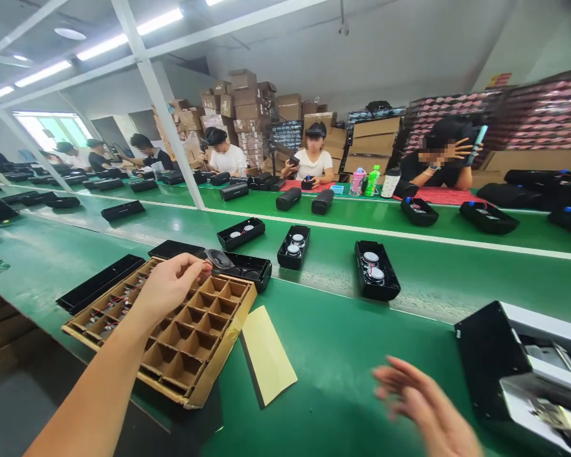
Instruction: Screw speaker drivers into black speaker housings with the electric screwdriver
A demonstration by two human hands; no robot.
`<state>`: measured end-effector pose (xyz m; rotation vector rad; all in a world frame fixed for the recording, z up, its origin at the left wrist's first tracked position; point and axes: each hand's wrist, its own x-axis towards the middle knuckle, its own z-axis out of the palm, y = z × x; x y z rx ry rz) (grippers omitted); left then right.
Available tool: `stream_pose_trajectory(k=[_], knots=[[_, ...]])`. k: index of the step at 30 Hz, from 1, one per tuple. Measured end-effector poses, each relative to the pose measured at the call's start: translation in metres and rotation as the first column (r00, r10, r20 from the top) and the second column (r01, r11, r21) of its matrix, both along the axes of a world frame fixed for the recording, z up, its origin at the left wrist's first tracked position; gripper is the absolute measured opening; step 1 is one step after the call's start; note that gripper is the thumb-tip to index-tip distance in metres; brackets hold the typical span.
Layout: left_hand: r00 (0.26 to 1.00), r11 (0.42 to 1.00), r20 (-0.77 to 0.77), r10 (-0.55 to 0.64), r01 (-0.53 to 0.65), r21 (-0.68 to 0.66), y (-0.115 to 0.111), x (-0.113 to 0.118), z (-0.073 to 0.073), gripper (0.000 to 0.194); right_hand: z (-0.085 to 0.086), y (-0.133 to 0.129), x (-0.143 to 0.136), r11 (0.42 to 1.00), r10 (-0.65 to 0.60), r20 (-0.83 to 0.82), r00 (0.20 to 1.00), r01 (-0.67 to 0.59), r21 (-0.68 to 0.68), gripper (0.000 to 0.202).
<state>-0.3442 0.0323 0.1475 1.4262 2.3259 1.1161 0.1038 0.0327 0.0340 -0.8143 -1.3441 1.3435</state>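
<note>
My left hand (171, 285) pinches a small speaker driver (220, 259) by its edge, above the far rim of a divided cardboard tray (247, 304). Just beyond it lies an open black speaker housing (261, 270), partly hidden by the driver. The tray's left cells hold several parts with red and white wires, partly covered by my forearm; many cells on the right are bare. My right hand (421, 397) is over the green bench at lower right, somewhat blurred, fingers apart and holding nothing. Between tray and hand lies a yellow paper pad (269, 358).
A black and white machine (492, 355) stands at the right edge. Black housings with two drivers (377, 279) sit along the green belt (333, 254). Long black panels (99, 282) lie behind the tray. Across the belt, several people work; bottles (372, 182) stand there.
</note>
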Motion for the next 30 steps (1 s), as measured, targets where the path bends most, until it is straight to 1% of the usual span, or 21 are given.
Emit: stream_pose_trajectory(k=[1,2,3,4,5,6,7,8,9,10,12,13,15,17,19,21,23,25,27,29,30], knots=[[0.996,0.997,0.039,-0.081,0.08,0.013,-0.005,0.017,0.001,0.037,-0.001,0.005,-0.015,0.996,0.038,0.026,0.999,-0.036,-0.077,0.035],[0.984,0.987,0.081,-0.161,0.16,0.018,-0.01,0.036,-0.001,0.039,0.0,0.011,-0.031,0.983,0.107,0.023,0.994,-0.102,-0.152,0.042],[0.964,0.972,0.123,-0.234,0.234,0.019,-0.014,0.056,-0.004,0.041,0.001,0.018,-0.047,0.955,0.194,0.0,0.981,-0.189,-0.228,0.051],[0.934,0.95,0.18,-0.309,0.311,0.016,-0.018,0.076,-0.01,0.04,0.001,0.025,-0.062,0.914,0.287,-0.033,0.957,-0.284,-0.289,0.059],[0.881,0.915,0.263,-0.393,0.403,0.02,-0.021,0.095,-0.017,0.037,0.001,0.031,-0.074,0.868,0.374,-0.058,0.926,-0.371,-0.331,0.065],[0.825,0.875,0.324,-0.464,0.484,0.022,-0.024,0.114,-0.026,0.035,0.0,0.036,-0.084,0.834,0.429,-0.06,0.901,-0.421,-0.356,0.069],[0.772,0.832,0.366,-0.519,0.555,0.008,-0.026,0.131,-0.036,0.034,-0.004,0.04,-0.089,0.82,0.478,-0.005,0.879,-0.448,-0.357,0.07],[0.732,0.794,0.392,-0.558,0.608,-0.005,-0.028,0.146,-0.046,0.034,-0.009,0.043,-0.092,0.828,0.486,0.056,0.872,-0.438,-0.35,0.068],[0.71,0.77,0.404,-0.577,0.638,-0.021,-0.03,0.157,-0.057,0.034,-0.015,0.044,-0.091,0.846,0.474,0.12,0.873,-0.412,-0.339,0.065],[0.704,0.758,0.405,-0.583,0.651,-0.039,-0.032,0.166,-0.067,0.034,-0.022,0.043,-0.087,0.872,0.441,0.183,0.879,-0.371,-0.32,0.061],[0.733,0.764,0.376,-0.567,0.638,-0.093,-0.035,0.172,-0.086,0.033,-0.037,0.042,-0.073,0.93,0.33,0.295,0.896,-0.255,-0.265,0.053],[0.759,0.774,0.348,-0.55,0.62,-0.128,-0.036,0.171,-0.094,0.032,-0.045,0.043,-0.064,0.955,0.266,0.358,0.895,-0.194,-0.225,0.051],[0.831,0.811,0.257,-0.493,0.546,-0.208,-0.04,0.163,-0.109,0.029,-0.057,0.046,-0.047,0.988,0.131,0.484,0.865,-0.076,-0.132,0.047],[0.914,0.872,0.113,-0.39,0.406,-0.273,-0.042,0.154,-0.122,0.03,-0.066,0.053,-0.031,0.999,0.022,0.584,0.811,0.005,-0.045,0.044],[0.962,0.921,-0.056,-0.267,0.238,-0.308,-0.044,0.149,-0.135,0.037,-0.073,0.062,-0.019,0.998,-0.068,0.657,0.751,0.055,0.04,0.041],[0.962,0.934,-0.188,-0.199,0.128,-0.333,-0.045,0.153,-0.149,0.046,-0.077,0.071,-0.009,0.988,-0.153,0.71,0.687,0.087,0.128,0.04],[0.941,0.926,-0.27,-0.203,0.095,-0.365,-0.049,0.167,-0.162,0.052,-0.079,0.08,-0.003,0.974,-0.218,0.748,0.627,0.09,0.208,0.038],[0.92,0.915,-0.318,-0.229,0.092,-0.393,-0.057,0.187,-0.175,0.056,-0.076,0.086,0.001,0.957,-0.266,0.771,0.579,0.062,0.284,0.034],[0.904,0.904,-0.343,-0.256,0.098,-0.416,-0.071,0.209,-0.183,0.057,-0.067,0.086,-0.003,0.927,-0.333,0.772,0.541,0.041,0.372,0.03],[0.879,0.894,-0.364,-0.308,0.136,-0.428,-0.088,0.228,-0.187,0.058,-0.055,0.078,-0.016,0.891,-0.382,0.758,0.529,-0.008,0.454,0.03],[0.863,0.89,-0.374,-0.339,0.167,-0.424,-0.096,0.235,-0.187,0.058,-0.05,0.072,-0.028,0.874,-0.378,0.754,0.537,-0.061,0.482,0.031]])
